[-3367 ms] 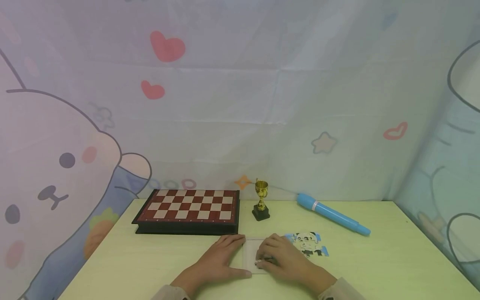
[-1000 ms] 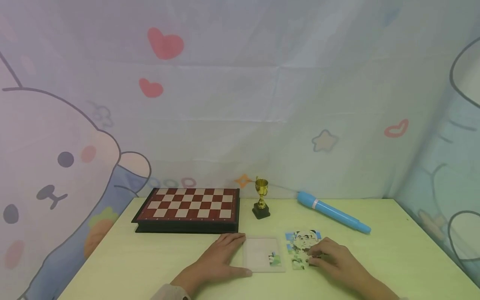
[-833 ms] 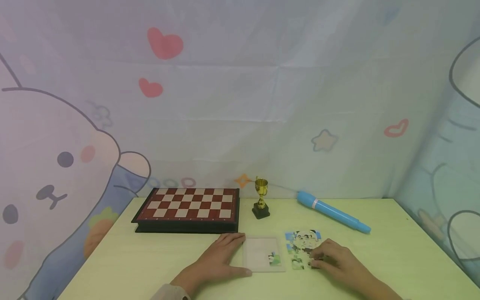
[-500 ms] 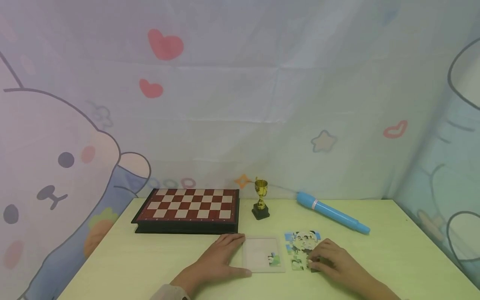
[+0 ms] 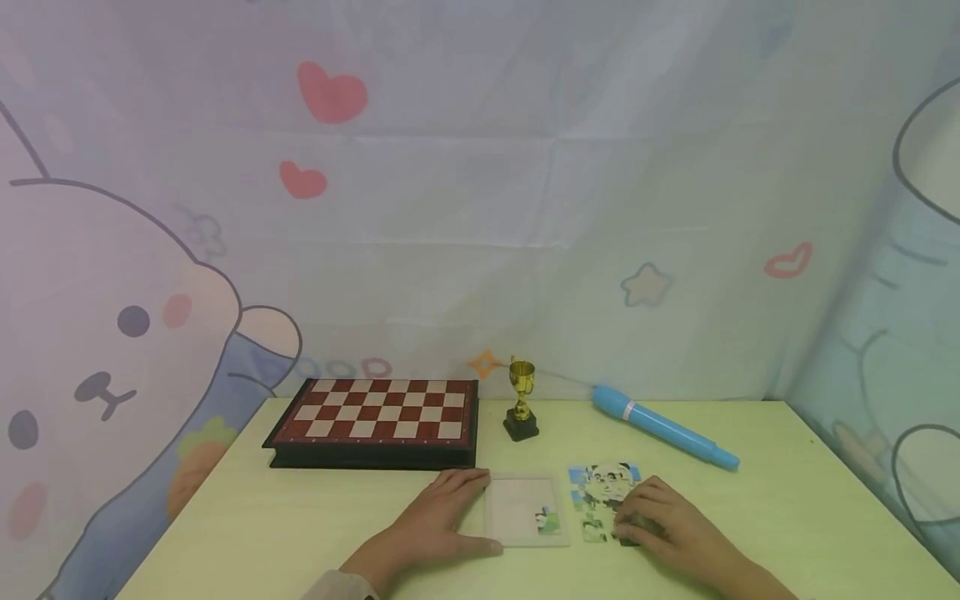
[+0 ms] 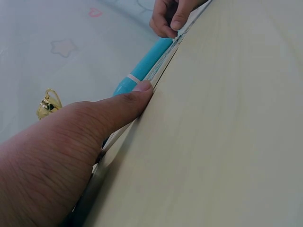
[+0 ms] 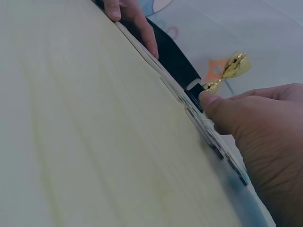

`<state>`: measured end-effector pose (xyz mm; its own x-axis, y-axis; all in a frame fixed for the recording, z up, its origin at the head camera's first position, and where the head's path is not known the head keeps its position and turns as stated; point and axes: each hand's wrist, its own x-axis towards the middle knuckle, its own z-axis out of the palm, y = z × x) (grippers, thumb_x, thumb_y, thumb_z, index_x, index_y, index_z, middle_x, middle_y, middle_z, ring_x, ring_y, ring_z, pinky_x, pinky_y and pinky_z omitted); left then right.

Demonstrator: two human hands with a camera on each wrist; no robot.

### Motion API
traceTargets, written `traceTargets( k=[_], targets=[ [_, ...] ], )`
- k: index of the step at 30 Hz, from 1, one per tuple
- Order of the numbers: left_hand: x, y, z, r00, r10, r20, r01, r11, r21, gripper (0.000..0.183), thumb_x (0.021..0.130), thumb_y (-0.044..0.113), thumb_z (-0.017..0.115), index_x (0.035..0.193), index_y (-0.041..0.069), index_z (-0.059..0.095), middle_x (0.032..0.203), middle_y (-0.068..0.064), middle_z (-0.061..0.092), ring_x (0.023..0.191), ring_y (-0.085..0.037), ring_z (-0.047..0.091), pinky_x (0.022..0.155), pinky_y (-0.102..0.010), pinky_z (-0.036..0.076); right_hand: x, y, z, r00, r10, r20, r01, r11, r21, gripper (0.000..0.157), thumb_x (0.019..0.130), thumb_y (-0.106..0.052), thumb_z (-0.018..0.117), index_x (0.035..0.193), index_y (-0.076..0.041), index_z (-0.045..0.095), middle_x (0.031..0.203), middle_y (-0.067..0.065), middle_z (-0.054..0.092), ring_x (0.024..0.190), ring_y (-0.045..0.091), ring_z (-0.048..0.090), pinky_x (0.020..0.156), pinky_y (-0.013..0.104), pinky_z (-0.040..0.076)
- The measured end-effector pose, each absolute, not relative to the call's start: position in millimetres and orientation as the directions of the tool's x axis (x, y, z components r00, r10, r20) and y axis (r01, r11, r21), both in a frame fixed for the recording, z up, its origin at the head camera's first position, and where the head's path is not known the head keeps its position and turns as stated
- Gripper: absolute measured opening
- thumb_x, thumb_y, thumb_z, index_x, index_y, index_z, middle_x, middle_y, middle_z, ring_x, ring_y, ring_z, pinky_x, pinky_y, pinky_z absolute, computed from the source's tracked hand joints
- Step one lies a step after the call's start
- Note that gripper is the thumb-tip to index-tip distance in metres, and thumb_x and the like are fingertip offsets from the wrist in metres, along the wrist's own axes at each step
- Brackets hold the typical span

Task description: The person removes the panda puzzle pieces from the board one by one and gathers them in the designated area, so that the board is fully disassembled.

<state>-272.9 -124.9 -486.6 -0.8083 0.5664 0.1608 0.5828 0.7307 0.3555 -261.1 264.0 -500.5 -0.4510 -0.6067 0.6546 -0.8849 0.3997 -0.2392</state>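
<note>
You're mid-pick: right hand (image 5: pixel 663 523) fingers curled, pinching a puzzle piece (image 5: pixel 627 528) lower right; left hand (image 5: pixel 435 521) flat, steadying the tray (image 5: pixel 517 505). Next, lift it cleanly.

Pale yellow-green table (image 5: pixel 787 517); red and cream checked chessboard (image 5: pixel 378 410), black-edged; gold trophy (image 5: pixel 521 392) on black base; sky-blue pen (image 5: pixel 663 427), white-banded; panda puzzle pieces (image 5: pixel 603 496), blue, black, white; clear tray (image 5: pixel 517 510), one green piece inside; pastel curtain (image 5: pixel 480 208), red hearts printed.
</note>
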Motion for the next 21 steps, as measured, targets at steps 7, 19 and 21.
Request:
traceTargets(
  k=[7, 19, 21],
  targets=[
    [-274, -123, -486, -0.813, 0.564, 0.144, 0.573, 0.732, 0.368, 0.100, 0.079, 0.084, 0.055, 0.155, 0.020, 0.041, 0.158, 0.009, 0.037, 0.145, -0.020, 0.033, 0.118, -0.050, 0.030, -266, 236, -496, -0.392, -0.594, 0.703, -0.907, 0.376, -0.188, 0.028, 0.085, -0.005, 0.079, 0.102, -0.026, 0.069, 0.099, -0.016, 0.063, 0.092, 0.005, 0.054, 0.086, 0.019, 0.043],
    [-273, -125, -484, -0.813, 0.564, 0.147, 0.575, 0.735, 0.360, 0.098, 0.081, 0.082, 0.057, 0.155, 0.019, 0.041, 0.157, 0.008, 0.039, 0.144, -0.021, 0.034, 0.117, -0.050, 0.032, -283, 177, -500, -0.571, -0.612, 0.547, -0.802, 0.559, -0.211, 0.020, 0.093, -0.047, 0.069, 0.108, -0.034, 0.066, 0.113, -0.025, 0.057, 0.110, 0.000, 0.048, 0.093, 0.033, 0.049],
    [-273, -126, -483, -0.814, 0.563, 0.146, 0.573, 0.735, 0.362, 0.098, 0.080, 0.082, 0.057, 0.155, 0.019, 0.041, 0.156, 0.008, 0.039, 0.144, -0.021, 0.034, 0.117, -0.050, 0.032, -283, 175, -499, -0.570, -0.612, 0.549, -0.799, 0.568, -0.197, 0.019, 0.092, -0.048, 0.070, 0.105, -0.034, 0.066, 0.111, -0.024, 0.058, 0.109, 0.002, 0.049, 0.092, 0.035, 0.049]
  ],
)
